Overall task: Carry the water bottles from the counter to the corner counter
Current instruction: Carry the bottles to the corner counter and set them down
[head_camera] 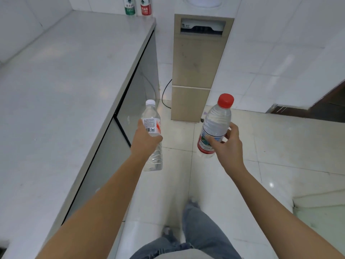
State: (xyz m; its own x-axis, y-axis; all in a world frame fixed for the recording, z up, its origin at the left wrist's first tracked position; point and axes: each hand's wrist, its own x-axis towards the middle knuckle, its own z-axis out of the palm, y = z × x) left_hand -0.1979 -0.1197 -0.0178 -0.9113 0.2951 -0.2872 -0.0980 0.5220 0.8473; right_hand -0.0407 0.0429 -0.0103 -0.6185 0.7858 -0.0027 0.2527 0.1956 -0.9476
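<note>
My left hand grips a clear water bottle with a white cap around its middle, held upright over the floor beside the counter's edge. My right hand holds a second clear bottle with a red cap and a red label, tilted slightly right. At the far end of the long white counter, against the wall, stand two more bottles: one with a green label and one with a red label.
A tall beige water dispenser stands ahead, right of the counter's end, with a black cable on the floor beside it. Glossy white floor tiles lie between them. A dark doorway is at the right. My jeans-clad legs show below.
</note>
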